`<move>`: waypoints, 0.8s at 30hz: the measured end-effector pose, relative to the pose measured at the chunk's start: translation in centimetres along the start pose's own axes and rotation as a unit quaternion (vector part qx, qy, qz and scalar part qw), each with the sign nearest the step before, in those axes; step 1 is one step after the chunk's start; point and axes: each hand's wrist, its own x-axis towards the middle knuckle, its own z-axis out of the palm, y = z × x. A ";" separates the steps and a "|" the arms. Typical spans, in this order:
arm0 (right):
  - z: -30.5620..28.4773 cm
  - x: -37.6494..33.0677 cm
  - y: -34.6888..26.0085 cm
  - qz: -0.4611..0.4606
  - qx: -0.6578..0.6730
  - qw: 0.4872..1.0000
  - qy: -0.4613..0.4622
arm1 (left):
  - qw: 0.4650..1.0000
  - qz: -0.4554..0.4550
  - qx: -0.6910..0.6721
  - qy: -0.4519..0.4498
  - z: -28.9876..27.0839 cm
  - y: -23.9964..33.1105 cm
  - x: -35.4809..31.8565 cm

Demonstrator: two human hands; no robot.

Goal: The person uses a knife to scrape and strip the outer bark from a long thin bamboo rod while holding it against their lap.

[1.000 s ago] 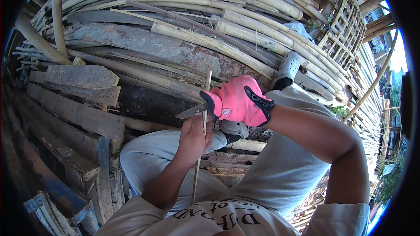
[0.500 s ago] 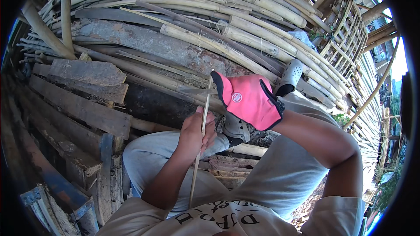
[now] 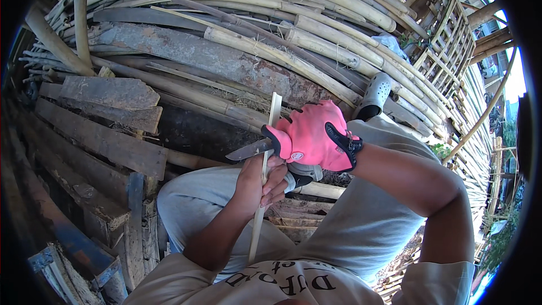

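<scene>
My bare left hand point(image 3: 261, 183) grips a thin pale bamboo strip point(image 3: 270, 124) that stands nearly upright in front of me, its lower end near my lap. My right hand point(image 3: 314, 135), in a pink glove with black trim, holds a knife point(image 3: 248, 150) whose dark blade lies across the strip just above my left hand and points left. Both hands are close together above my knees, which are in grey trousers point(image 3: 192, 200).
A big stack of bamboo poles point(image 3: 316, 0) slopes across the back. Weathered grey planks point(image 3: 107, 135) lie piled on the left. A grey clog shoe point(image 3: 375, 97) rests by my right knee. A bamboo lattice frame point(image 3: 451, 39) stands at the right.
The gloved right hand with the knife moved up along the strip and has come back down, so the blade again lies across the strip above my left hand.
</scene>
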 end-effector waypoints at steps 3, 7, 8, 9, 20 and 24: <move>0.6 1.6 2.1 0.044 0.018 0.994 0.094 | 1.000 -0.020 -0.009 0.017 0.3 -0.4 -0.1; 1.7 3.8 9.3 0.174 -0.050 0.965 0.188 | 0.997 -0.052 0.052 -0.032 2.5 -0.9 -1.0; 1.5 3.8 9.4 0.202 -0.012 0.955 0.215 | 0.997 -0.050 0.053 -0.030 1.7 -0.6 -0.8; 1.3 3.9 9.4 0.229 0.026 0.943 0.242 | 0.997 -0.021 0.074 0.005 0.4 -0.2 -0.2; 1.6 -0.3 0.3 -0.002 0.070 0.997 0.022 | 0.993 0.016 0.091 0.071 0.0 0.1 -0.1; 0.9 -0.1 0.9 -0.002 0.044 0.999 -0.004 | 0.997 -0.003 0.046 0.055 0.3 -0.3 -0.2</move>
